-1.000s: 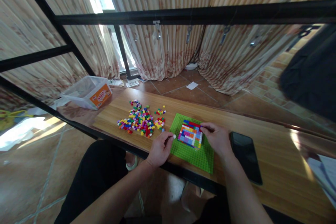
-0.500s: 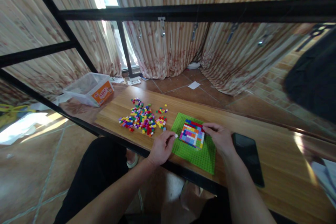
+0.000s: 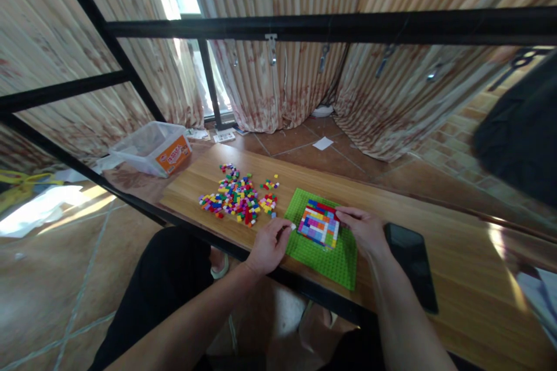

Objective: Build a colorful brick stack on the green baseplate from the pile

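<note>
A green studded baseplate [image 3: 322,269] lies on the wooden bench. On it sits a flat square of toy building bricks [image 3: 319,223] in many colours, with red and blue along its far edge. My right hand [image 3: 363,232] is at the far right corner of this square, thumb and forefinger pinched on a red brick [image 3: 337,215]. Just left of the square, over the baseplate's left edge, my left hand [image 3: 270,243] is closed, and a small white brick [image 3: 293,226] shows at its fingertips. Loose bricks [image 3: 237,196] lie in a spread pile to the left.
A black phone [image 3: 411,264] lies on the wooden bench [image 3: 470,255] right of my right hand. Beyond the bench's left end stands a clear plastic bin [image 3: 150,148] with an orange label. Black metal rails [image 3: 304,29] cross in front of the curtains.
The view has shifted slightly, so the scene sits a little lower. Both hands keep nearly the same places beside the brick square, and the white brick is still at my left fingertips.
</note>
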Tool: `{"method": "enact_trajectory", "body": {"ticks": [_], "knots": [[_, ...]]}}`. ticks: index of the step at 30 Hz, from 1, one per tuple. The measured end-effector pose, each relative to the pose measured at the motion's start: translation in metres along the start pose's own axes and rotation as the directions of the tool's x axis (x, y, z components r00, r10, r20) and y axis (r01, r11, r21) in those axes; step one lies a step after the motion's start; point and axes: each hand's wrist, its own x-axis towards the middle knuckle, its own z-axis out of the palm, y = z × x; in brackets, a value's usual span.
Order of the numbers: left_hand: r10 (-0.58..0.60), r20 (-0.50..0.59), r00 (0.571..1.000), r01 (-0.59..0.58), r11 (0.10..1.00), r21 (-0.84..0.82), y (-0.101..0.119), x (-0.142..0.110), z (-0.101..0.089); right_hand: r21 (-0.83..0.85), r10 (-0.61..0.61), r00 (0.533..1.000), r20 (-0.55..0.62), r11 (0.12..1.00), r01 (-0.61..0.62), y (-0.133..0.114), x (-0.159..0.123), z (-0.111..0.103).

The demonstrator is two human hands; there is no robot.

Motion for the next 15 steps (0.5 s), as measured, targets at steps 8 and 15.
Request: {"method": "enact_trajectory", "body": {"ticks": [8,15], "knots": [[-0.056,-0.015,0.998,0.056,0.998,-0.028,0.001,0.000,-0.001,0.089,0.001,0.999,-0.050,0.996,0.003,-0.007,-0.004,-0.008],[-0.288,-0.035,0.957,0.268,0.924,-0.271,0.005,0.003,-0.003,0.073,-0.019,0.974,-0.227,0.997,0.036,-0.016,-0.003,-0.017]]}}
